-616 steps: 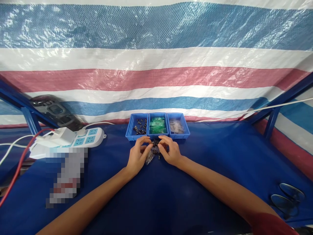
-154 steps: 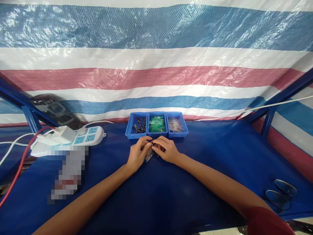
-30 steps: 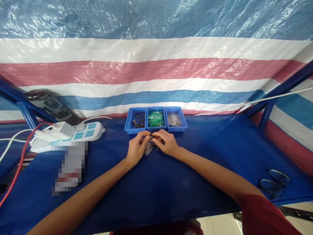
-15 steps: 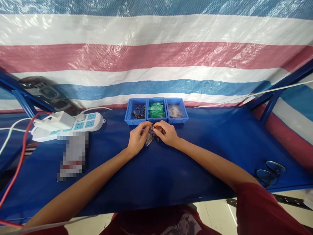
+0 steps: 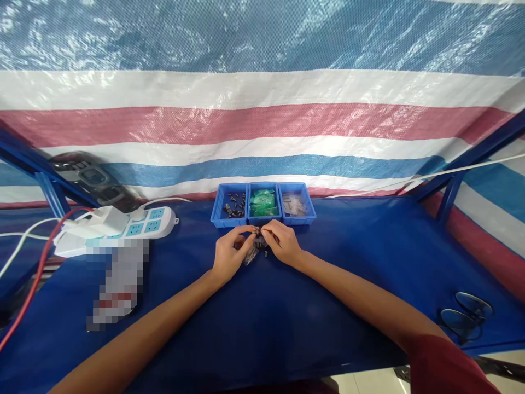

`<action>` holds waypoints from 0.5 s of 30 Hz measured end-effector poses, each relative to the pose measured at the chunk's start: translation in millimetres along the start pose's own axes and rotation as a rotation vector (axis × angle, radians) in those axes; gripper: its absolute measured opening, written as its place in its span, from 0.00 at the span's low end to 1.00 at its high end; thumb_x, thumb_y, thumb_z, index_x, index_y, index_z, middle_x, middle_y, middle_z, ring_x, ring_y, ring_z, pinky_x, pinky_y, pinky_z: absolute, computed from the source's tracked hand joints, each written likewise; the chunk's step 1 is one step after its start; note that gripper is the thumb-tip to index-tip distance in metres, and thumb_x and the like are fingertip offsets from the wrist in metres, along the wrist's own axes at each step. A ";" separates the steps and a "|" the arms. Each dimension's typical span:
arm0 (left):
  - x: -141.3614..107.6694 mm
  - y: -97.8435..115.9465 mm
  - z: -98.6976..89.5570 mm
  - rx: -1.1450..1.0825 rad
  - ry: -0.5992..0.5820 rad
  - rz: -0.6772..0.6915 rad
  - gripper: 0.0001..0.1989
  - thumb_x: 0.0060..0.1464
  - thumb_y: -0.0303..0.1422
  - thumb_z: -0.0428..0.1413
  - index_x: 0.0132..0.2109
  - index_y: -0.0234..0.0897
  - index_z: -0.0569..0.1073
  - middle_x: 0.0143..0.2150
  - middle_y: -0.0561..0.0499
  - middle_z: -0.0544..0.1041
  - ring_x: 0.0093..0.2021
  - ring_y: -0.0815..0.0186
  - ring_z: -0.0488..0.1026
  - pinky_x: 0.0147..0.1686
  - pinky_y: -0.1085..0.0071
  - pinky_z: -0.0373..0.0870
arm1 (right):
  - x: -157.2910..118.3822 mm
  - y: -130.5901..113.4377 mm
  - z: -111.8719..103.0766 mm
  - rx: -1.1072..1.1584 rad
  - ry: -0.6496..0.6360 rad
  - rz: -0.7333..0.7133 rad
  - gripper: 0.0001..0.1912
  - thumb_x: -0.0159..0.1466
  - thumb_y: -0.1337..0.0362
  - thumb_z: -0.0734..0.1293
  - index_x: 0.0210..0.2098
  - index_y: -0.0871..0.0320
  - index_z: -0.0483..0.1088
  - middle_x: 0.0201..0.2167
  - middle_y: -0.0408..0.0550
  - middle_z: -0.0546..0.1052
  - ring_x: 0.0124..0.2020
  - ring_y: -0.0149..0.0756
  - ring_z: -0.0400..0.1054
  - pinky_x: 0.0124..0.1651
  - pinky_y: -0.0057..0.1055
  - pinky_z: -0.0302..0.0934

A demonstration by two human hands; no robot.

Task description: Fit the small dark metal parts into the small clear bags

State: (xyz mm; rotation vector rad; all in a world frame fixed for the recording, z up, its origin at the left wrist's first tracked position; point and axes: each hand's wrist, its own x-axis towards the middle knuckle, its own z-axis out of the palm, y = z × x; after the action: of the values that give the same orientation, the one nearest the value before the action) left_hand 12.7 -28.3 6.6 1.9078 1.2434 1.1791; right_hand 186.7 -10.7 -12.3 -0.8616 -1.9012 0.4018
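Observation:
My left hand and my right hand meet close together over the table, just in front of the bins. Thumb and index finger of the left are curved around a small metal part, with a slight gap at the thumb. My right hand pinches at the same spot; what its fingertips grip is too small to make out. Beneath the left fingers lies a small clear plastic bag with bits inside. Several dark screw-like pieces lie under the fingertips, and one loose piece sits beside them.
Three blue bins stand in a row: dark screws, green packets, clear small bags. At left are a white power strip, a red cable and a blurred-out object. Eyeglasses lie at right.
My view has tilted upward, so everything sits lower in the picture. Both hands stay at the same spot, with the left index finger a little straighter and its thumb slightly further away.

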 end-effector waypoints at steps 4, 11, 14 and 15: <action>0.4 0.2 -1.5 0.028 0.014 -0.005 0.10 0.57 0.37 0.52 0.43 0.38 0.73 0.32 0.52 0.76 0.19 0.75 0.66 0.21 0.78 0.65 | 0.9 -2.8 -0.4 0.005 0.017 0.007 0.11 0.68 0.64 0.56 0.37 0.58 0.68 0.28 0.46 0.69 0.26 0.31 0.64 0.31 0.28 0.60; 1.0 -4.8 0.5 -0.040 0.002 -0.032 0.12 0.60 0.38 0.50 0.48 0.39 0.70 0.42 0.49 0.75 0.22 0.75 0.68 0.21 0.78 0.65 | -1.4 -2.1 0.8 0.016 0.022 0.010 0.10 0.67 0.63 0.58 0.42 0.59 0.68 0.28 0.45 0.69 0.22 0.28 0.61 0.27 0.26 0.59; -0.2 -8.2 3.0 -0.102 0.020 -0.069 0.14 0.58 0.39 0.52 0.49 0.39 0.66 0.42 0.49 0.74 0.21 0.76 0.67 0.20 0.78 0.64 | -2.6 -1.2 0.9 0.019 0.013 -0.011 0.12 0.67 0.63 0.58 0.46 0.58 0.68 0.30 0.46 0.70 0.22 0.28 0.62 0.27 0.27 0.61; -0.5 -8.9 3.7 -0.113 0.018 -0.073 0.14 0.58 0.39 0.52 0.49 0.39 0.65 0.42 0.49 0.74 0.20 0.76 0.66 0.19 0.78 0.63 | -2.8 -0.9 0.9 0.018 0.007 -0.018 0.12 0.67 0.63 0.58 0.47 0.57 0.68 0.31 0.47 0.71 0.23 0.28 0.62 0.27 0.27 0.61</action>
State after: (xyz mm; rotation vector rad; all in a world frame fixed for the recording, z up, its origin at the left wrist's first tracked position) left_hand 12.2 -25.1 -2.5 1.7589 1.2194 1.2043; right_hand 186.3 -13.3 -13.9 -0.8322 -1.8950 0.4035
